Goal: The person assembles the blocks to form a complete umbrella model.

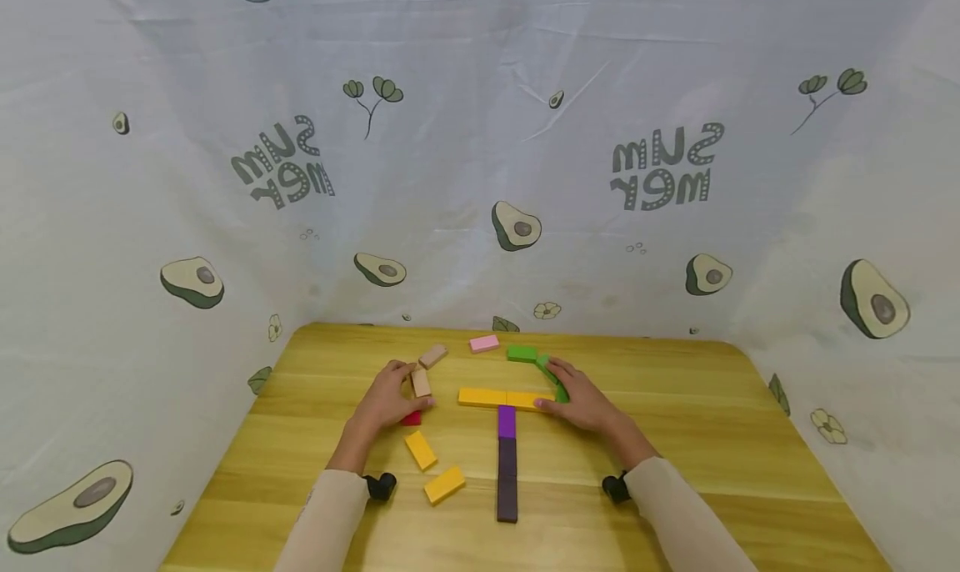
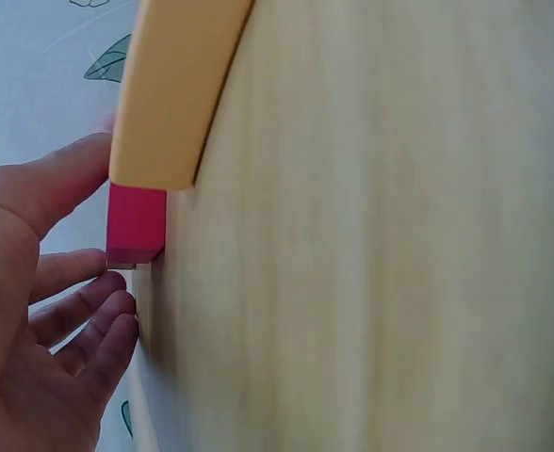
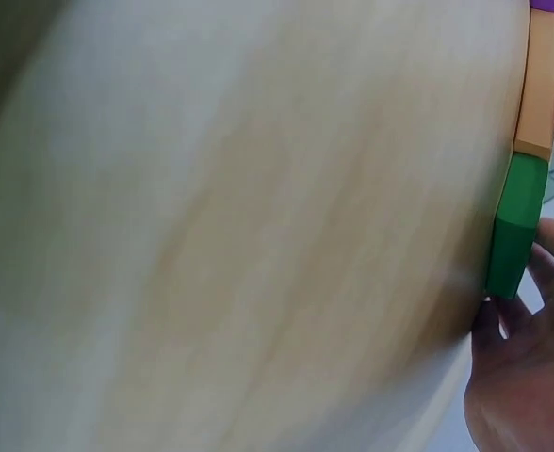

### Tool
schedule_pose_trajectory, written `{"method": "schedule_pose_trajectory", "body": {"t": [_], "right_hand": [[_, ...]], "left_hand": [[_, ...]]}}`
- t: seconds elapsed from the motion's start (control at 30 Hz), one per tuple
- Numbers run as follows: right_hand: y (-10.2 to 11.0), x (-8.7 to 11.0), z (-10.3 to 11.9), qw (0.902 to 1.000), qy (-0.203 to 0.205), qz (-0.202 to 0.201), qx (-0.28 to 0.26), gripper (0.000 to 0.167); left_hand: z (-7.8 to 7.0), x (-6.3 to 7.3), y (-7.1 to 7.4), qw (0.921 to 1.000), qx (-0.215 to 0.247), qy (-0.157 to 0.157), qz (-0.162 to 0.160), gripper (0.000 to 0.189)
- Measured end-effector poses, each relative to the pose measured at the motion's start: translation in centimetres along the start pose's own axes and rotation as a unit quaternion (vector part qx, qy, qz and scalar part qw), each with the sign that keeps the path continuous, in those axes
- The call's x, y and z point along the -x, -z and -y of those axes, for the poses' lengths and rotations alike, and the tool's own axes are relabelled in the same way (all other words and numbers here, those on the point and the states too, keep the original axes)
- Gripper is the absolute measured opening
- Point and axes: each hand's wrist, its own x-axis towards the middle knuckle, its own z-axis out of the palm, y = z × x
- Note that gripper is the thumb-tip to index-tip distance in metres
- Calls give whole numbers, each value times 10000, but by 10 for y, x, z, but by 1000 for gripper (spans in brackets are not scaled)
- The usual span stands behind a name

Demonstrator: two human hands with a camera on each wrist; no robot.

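Observation:
In the head view, my left hand (image 1: 386, 397) spans a beige block (image 1: 422, 382), its index finger at the far end and its thumb at the near end. A red block (image 1: 411, 419) lies partly under that thumb; the left wrist view shows its red end (image 2: 136, 221) near my fingers. Across the table, my right hand (image 1: 585, 398) rests spread over the blocks. Its thumb touches a yellow block (image 1: 523, 399), and its fingers lie by the green blocks (image 1: 546, 367), partly covering one. The right wrist view shows green blocks (image 3: 520, 202) against the yellow one.
Purple (image 1: 507, 422) and dark (image 1: 507, 497) blocks run in a line toward me from the yellow bar (image 1: 482, 397). Two loose yellow blocks (image 1: 445, 485) lie nearer on the left. Another beige block (image 1: 432, 355), a pink block (image 1: 483, 343) and a green block (image 1: 522, 353) sit farther back.

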Motion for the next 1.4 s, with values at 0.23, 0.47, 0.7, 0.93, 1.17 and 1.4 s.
{"method": "schedule_pose_trajectory", "body": {"t": [0.23, 0.47, 0.7, 0.93, 1.17, 1.4], "right_hand": [[-2, 0, 0, 10000, -93, -24, -3, 91], [-3, -1, -2, 9999, -123, 17, -61, 91], [-3, -2, -3, 9998, -174, 47, -36, 92], [-4, -1, -4, 9998, -171, 6, -70, 92], [-4, -1, -3, 9999, -134, 36, -72, 91], [-2, 0, -2, 9998, -132, 49, -108, 91]], "left_hand": [[-2, -3, -2, 9999, -106, -27, -81, 72], [-4, -3, -4, 9997, -27, 123, -187, 65], [-3, -2, -6, 9997, 107, 120, -198, 64], [-11, 0, -8, 9994, 304, -169, -22, 63], [-25, -4, -13, 9986, 390, -339, 116, 66], [-28, -9, -21, 9988, 228, -392, 178, 66]]}}
